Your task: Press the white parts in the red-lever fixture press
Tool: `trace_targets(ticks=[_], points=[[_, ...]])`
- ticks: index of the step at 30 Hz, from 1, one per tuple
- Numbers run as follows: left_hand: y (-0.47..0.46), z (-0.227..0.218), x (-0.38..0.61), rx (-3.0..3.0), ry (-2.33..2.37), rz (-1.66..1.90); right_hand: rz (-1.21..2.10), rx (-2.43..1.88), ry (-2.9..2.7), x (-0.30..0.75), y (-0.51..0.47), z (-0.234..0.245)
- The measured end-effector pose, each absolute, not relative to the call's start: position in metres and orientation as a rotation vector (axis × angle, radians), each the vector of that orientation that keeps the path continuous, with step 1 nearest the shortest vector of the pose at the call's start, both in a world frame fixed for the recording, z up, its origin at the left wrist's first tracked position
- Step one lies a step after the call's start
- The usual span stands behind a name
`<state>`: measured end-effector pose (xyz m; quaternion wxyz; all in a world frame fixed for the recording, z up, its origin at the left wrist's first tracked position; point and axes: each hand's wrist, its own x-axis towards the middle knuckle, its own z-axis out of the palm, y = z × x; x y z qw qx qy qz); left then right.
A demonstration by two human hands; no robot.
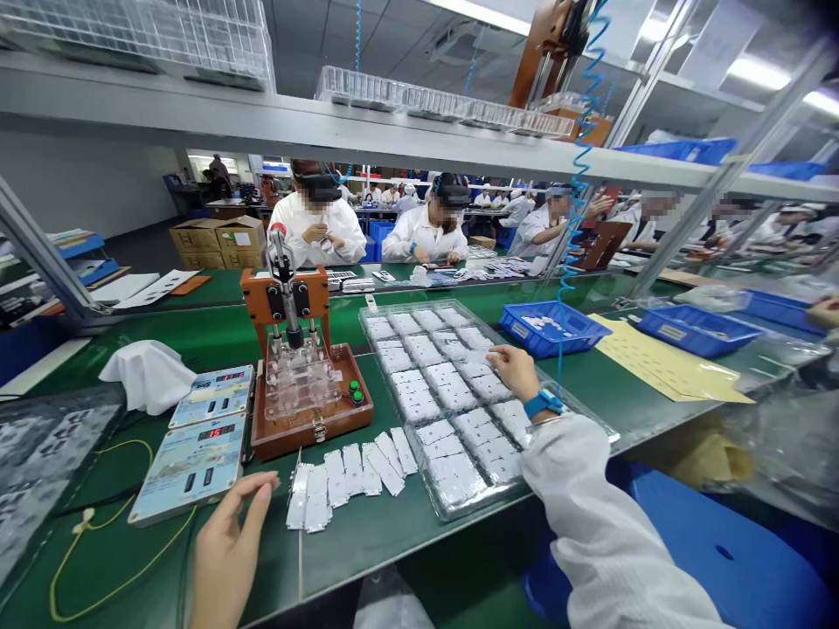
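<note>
My right hand, with a blue wristband, reaches over a clear compartment tray holding white flat plates. Its fingers are pinched at a pale plate near the tray's right side, and the fingertips are partly hidden. My left hand is at the front left, thumb and fingers slightly apart with nothing seen between them. Just right of it lies an uneven row of loose white plates. Behind that row stands an orange-brown press with a clear fixture and two green buttons.
Two light-blue control boxes with red digits stand left of the press, near a white cloth. Blue bins and yellow paper lie at right. A coiled blue hose hangs down. Co-workers sit across the bench.
</note>
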<state>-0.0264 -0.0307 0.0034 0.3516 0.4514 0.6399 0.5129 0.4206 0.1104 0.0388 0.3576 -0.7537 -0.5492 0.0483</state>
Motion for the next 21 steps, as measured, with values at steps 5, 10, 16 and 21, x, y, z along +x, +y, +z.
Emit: trace_targets(ticks=[5,10,16,21], points=[[-0.035,-0.003,-0.029,0.968,1.732,1.303,0.156,-2.134,-1.537,0.453,0.148,0.03],[-0.04,-0.007,-0.034,0.911,1.778,1.238,0.116,-2.242,-1.654,0.452,0.168,0.014],[-0.042,-0.016,-0.044,0.926,1.783,1.279,0.107,-2.32,-1.745,0.452,0.168,0.003],[-0.043,-0.019,-0.046,0.957,1.775,1.288,0.045,-2.355,-1.751,0.451,0.168,0.007]])
